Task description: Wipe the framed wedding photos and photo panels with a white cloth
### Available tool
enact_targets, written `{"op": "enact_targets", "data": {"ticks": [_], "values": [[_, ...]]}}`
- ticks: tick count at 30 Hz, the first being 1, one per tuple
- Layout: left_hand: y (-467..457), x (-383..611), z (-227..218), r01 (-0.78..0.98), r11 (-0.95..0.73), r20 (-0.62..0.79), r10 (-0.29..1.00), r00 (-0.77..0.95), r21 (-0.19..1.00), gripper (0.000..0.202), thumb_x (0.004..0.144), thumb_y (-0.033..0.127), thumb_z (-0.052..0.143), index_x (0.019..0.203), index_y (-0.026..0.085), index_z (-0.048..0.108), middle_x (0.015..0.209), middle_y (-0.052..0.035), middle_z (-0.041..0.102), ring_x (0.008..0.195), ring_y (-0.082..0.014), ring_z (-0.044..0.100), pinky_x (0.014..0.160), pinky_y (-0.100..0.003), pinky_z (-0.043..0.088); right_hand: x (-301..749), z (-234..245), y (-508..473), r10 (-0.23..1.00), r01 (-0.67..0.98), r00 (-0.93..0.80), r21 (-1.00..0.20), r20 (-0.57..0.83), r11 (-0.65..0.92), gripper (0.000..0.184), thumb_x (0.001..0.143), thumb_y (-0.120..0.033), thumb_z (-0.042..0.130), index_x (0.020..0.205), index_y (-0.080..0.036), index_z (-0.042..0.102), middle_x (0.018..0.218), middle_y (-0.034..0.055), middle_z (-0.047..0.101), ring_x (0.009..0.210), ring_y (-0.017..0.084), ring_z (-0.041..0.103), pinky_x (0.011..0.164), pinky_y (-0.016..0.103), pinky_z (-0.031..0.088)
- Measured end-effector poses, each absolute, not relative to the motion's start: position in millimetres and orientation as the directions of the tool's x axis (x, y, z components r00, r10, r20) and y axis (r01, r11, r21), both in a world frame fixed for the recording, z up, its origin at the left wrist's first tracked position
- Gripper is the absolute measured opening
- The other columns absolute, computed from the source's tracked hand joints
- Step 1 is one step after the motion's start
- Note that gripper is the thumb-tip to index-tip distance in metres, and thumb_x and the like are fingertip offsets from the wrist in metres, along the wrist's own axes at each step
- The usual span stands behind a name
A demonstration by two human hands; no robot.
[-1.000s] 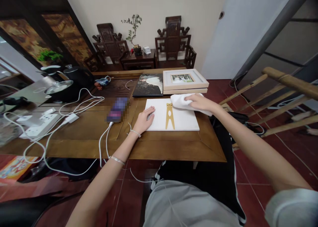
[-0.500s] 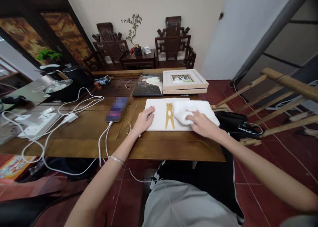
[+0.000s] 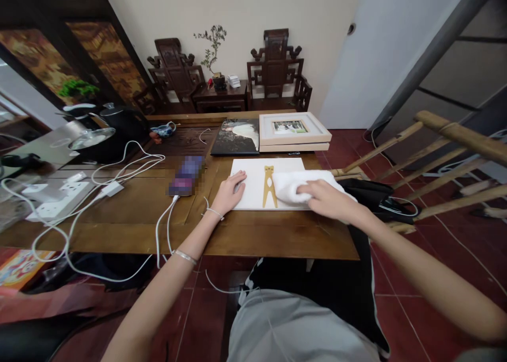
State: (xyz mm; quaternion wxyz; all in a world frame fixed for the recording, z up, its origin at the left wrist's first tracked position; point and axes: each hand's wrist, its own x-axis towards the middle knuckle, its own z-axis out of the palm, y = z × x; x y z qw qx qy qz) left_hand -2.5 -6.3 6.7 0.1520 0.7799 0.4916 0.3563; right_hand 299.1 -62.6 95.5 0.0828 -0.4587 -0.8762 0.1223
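Note:
A white rectangular board [image 3: 249,196] lies flat near the front edge of the wooden table, with a tan, cat-headed long-legged figure [image 3: 269,185] on it. My left hand [image 3: 231,189] rests open on the board's left edge, fingers stretched out. In my right hand [image 3: 322,197] is a folded white cloth [image 3: 291,185], pressed down over the board's right part. The cloth's left edge lies beside the figure and hides the board's right side.
Behind the board lie a dark photo panel [image 3: 236,136] and stacked pale frames [image 3: 295,131]. Leftward are a phone [image 3: 187,175] with a white cable, a power strip [image 3: 59,199], tangled cords and a black lidded pot [image 3: 97,145]. A wooden chair [image 3: 459,140] stands at right.
My right hand and the cloth have shifted slightly down and toward the front edge of the board. The left hand stays where it was.

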Motion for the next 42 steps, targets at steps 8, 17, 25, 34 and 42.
{"op": "enact_targets", "data": {"ticks": [8,17,25,34,42], "values": [[-6,-5,8,0.66,-0.462,0.391,0.881,0.267,0.593,0.034,0.09,0.023,0.05,0.118,0.019,0.069,0.135,-0.0087,0.064,0.134,-0.0238,0.054,0.118,-0.047,0.037,297,100,49,0.854,0.805,-0.516,-0.302,0.071,0.511,0.05,0.069,-0.01,0.043,0.109,-0.018,0.072,0.115,0.0083,0.073,0.108,0.029,0.062,0.091,0.035,0.042],[-7,-3,6,0.653,-0.467,0.396,0.879,0.266,0.597,0.035,0.09,0.023,0.049,0.119,0.017,0.069,0.136,-0.0106,0.064,0.134,-0.0248,0.054,0.118,-0.047,0.036,300,71,-15,0.796,0.777,-0.595,-0.172,0.112,0.606,0.053,0.07,-0.001,0.041,0.112,-0.015,0.07,0.123,0.0163,0.069,0.11,0.032,0.064,0.102,0.045,0.041],[-6,-2,6,0.65,-0.472,0.4,0.876,0.269,0.596,0.036,0.09,0.022,0.049,0.118,0.016,0.069,0.136,-0.0113,0.064,0.134,-0.0252,0.053,0.119,-0.047,0.035,307,86,-134,0.757,0.73,-0.653,-0.254,0.017,0.635,0.049,0.063,0.0,0.043,0.094,-0.027,0.069,0.126,0.0092,0.068,0.122,0.027,0.059,0.108,0.043,0.039],[-6,-1,6,0.655,-0.471,0.397,0.877,0.271,0.591,0.037,0.089,0.022,0.048,0.118,0.013,0.07,0.136,-0.0145,0.063,0.134,-0.0274,0.053,0.118,-0.049,0.036,305,103,-76,0.79,0.73,-0.612,-0.358,0.037,0.582,0.038,0.067,-0.006,0.042,0.09,-0.018,0.07,0.087,0.007,0.071,0.086,0.023,0.063,0.077,0.029,0.042],[-6,-3,7,0.66,-0.475,0.4,0.874,0.276,0.582,0.037,0.089,0.023,0.049,0.119,0.013,0.069,0.136,-0.0136,0.063,0.134,-0.0263,0.054,0.118,-0.048,0.037,258,91,18,0.883,0.819,-0.466,-0.354,0.048,0.451,0.055,0.077,-0.005,0.042,0.128,-0.013,0.061,0.126,0.0168,0.067,0.116,0.032,0.059,0.096,0.043,0.043]]}}
